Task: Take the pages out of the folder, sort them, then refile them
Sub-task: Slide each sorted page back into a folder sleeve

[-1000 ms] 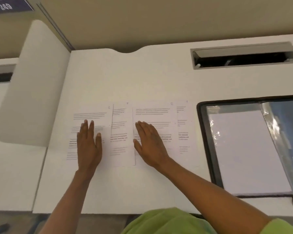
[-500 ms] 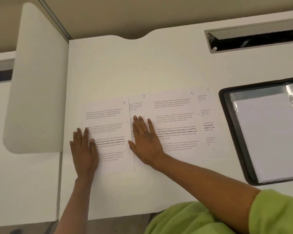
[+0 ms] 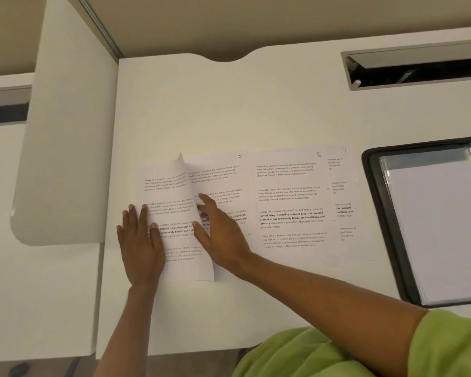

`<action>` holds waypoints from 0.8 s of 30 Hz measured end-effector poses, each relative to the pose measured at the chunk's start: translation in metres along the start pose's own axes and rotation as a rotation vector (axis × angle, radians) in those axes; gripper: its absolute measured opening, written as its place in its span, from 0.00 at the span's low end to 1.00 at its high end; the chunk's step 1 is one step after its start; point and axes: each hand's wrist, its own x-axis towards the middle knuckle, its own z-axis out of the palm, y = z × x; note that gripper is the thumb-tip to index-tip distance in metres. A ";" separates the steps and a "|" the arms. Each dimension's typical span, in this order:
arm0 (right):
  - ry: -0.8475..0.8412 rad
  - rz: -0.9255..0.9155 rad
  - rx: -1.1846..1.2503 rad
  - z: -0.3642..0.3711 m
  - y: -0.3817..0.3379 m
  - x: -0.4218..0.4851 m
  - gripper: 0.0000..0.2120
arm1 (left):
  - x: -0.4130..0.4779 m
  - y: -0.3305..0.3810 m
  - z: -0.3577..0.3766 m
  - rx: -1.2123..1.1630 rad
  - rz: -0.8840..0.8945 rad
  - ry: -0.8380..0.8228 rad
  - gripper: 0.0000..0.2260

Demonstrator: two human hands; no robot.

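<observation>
My left hand [image 3: 140,246] presses the leftmost page [image 3: 172,213] — its right edge bows up against my right hand [image 3: 220,235]. The other pages [image 3: 288,202] lie rightward, overlapping.

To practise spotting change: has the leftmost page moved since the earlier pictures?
Yes. The leftmost page has curled up at its right edge, off flat page 7.
</observation>
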 end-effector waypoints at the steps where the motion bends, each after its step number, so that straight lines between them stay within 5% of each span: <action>1: -0.009 0.062 0.079 0.003 -0.003 0.001 0.30 | 0.000 0.001 0.000 0.003 -0.004 -0.004 0.24; 15: 0.068 0.266 0.440 -0.048 0.003 -0.011 0.17 | -0.004 0.056 -0.031 -0.296 -0.160 0.101 0.24; 21: 0.031 0.315 0.547 -0.126 0.048 -0.036 0.17 | -0.002 0.127 -0.032 -0.456 -0.273 0.014 0.22; 24: 0.031 0.327 0.566 -0.175 0.080 -0.053 0.16 | -0.007 0.168 -0.018 -0.759 -0.461 -0.098 0.15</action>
